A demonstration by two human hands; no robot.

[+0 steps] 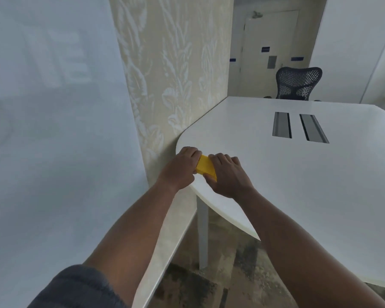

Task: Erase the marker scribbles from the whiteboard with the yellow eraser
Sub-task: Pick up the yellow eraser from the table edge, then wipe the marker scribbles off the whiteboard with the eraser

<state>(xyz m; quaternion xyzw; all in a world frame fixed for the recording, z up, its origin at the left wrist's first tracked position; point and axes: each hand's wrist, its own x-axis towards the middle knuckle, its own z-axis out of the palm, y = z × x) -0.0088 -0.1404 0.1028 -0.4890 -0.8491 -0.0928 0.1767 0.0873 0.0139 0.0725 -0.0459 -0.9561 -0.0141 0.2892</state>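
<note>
Both hands on the yellow eraser [206,166] at the near-left corner of the white table [298,185], just beside the patterned wall panel [169,74]. Left hand [180,167] grips its left end, fingers curled over the top; right hand [226,174] closes on the right side, so both grips hold the eraser. It looks lifted or tilted off the table edge, can't tell if it touches. Whiteboard [53,107] is the large pale surface on the left; no scribbles visible on it from this angle. Step in hand, by my read: pickup or regrip, wiping not started. Next move calls for settling the eraser in one hand, felt side out, then turning left to the board.
</note>
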